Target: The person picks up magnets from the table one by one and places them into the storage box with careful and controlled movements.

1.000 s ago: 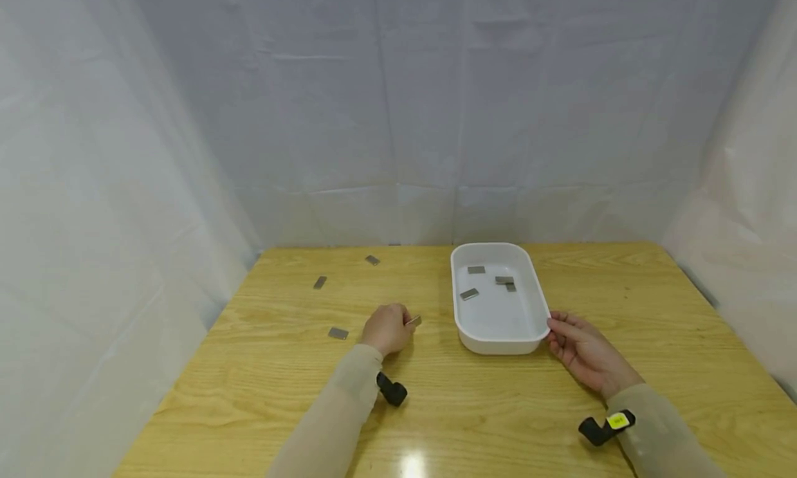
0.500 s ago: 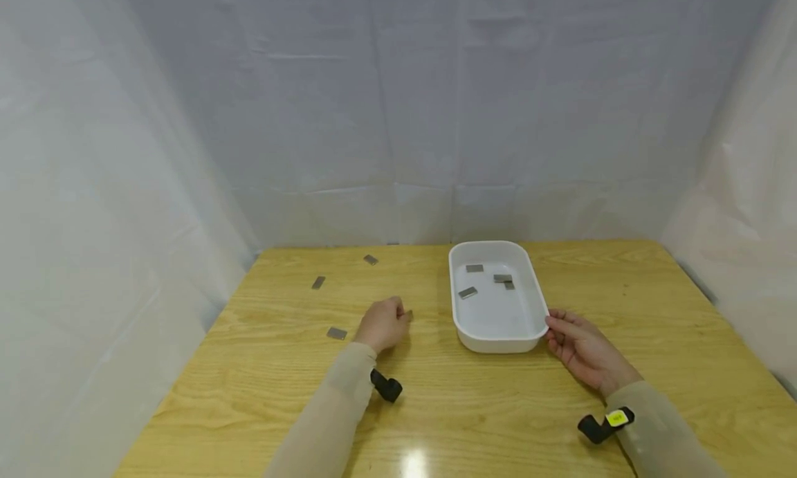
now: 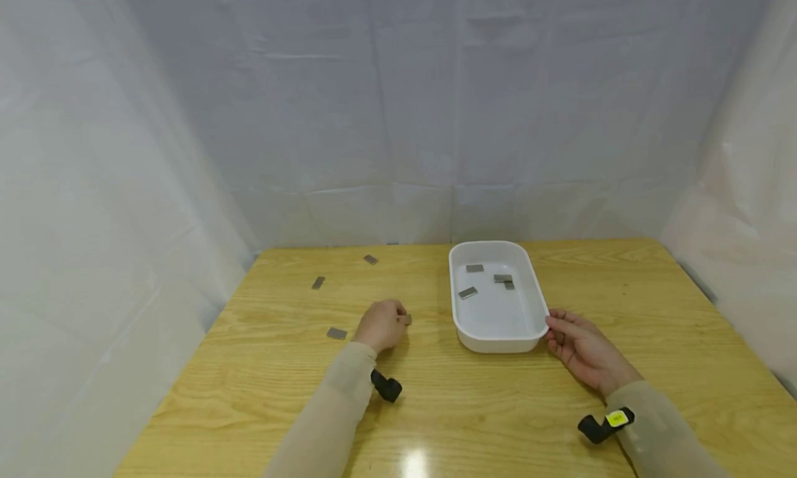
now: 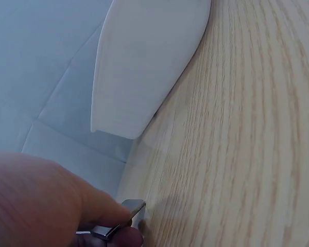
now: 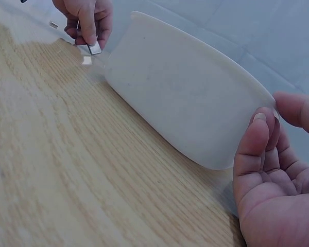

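My left hand pinches a small flat rectangular metal piece between thumb and finger, low over the table left of a white plastic tub. In the left wrist view the metal piece looks thin and shiny, partly covered by the fingertips. My right hand grips the near right corner of the tub, thumb at the rim and fingers against the outer wall, as the right wrist view shows. Inside the tub lie several similar metal pieces, two of them overlapping.
On the wooden table, left of the tub, lie three more metal pieces: a near one, a left one and a far one. Pale sheeting hangs behind the table and along both sides.
My left hand has shifted slightly left with the metal piece, which has turned so less of it shows past the fingers. The right hand keeps its grip on the tub.
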The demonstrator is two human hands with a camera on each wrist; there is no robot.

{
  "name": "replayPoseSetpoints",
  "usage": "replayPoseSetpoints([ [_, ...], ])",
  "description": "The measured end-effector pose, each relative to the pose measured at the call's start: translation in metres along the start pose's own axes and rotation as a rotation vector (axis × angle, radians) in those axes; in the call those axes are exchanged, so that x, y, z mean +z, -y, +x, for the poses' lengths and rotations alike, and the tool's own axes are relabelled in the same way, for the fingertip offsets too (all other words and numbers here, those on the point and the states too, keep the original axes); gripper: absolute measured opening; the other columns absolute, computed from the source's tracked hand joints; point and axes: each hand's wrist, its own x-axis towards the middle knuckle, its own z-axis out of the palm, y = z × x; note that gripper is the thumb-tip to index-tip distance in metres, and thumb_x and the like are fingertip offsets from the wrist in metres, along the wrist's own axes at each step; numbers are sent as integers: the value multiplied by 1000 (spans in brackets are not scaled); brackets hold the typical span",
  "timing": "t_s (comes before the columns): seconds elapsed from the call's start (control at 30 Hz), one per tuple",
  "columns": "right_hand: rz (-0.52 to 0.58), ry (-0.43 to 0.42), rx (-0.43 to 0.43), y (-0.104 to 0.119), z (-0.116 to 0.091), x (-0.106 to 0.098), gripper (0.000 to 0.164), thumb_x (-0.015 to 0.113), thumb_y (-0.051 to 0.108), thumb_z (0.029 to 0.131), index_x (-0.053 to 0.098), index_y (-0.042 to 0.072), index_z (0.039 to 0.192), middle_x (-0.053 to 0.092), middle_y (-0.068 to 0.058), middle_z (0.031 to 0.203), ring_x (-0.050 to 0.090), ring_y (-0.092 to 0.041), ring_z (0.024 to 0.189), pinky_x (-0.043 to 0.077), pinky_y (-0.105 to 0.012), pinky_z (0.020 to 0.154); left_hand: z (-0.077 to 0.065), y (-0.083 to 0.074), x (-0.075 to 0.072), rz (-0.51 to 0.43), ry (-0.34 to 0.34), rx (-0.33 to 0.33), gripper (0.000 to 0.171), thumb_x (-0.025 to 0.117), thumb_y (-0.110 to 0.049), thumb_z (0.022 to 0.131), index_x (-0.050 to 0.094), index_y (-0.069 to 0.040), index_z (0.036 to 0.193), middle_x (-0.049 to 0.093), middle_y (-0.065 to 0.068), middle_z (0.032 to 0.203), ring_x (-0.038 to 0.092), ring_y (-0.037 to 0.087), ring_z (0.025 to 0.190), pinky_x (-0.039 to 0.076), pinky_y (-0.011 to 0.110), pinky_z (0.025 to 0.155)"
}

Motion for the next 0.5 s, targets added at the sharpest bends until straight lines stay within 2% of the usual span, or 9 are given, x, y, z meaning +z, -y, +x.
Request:
replayPoseSetpoints([
  [0.23, -3, 18, -10, -1, 0, 1, 20, 54, 14, 99, 47, 6, 116, 56, -2, 97, 55, -9, 83, 49, -21, 73, -2, -1, -2, 17, -7, 14, 17, 60, -18, 94, 69, -6, 101, 66, 6, 92, 57, 18, 73, 49, 38, 69],
  [0.43, -12, 28, -17, 0, 1, 0, 18, 54, 14, 99, 48, 7, 115, 55, -1, 97, 55, -9, 83, 49, -21, 73, -1, 1, 0, 70, -22, 28, 17, 64, -16, 92, 70, -5, 104, 67, 9, 101, 63, 26, 89, 51, 41, 77],
  [0.5, -10, 31, -19, 0, 1, 0, 18, 54, 14, 99, 48, 7, 114, 55, -1, 97, 56, -9, 83, 49, -21, 73, -1, 1, 0, 68, -23, 32, 16, 65, -15, 92, 70, -5, 103, 67, 9, 100, 63, 26, 90, 52, 42, 77],
])
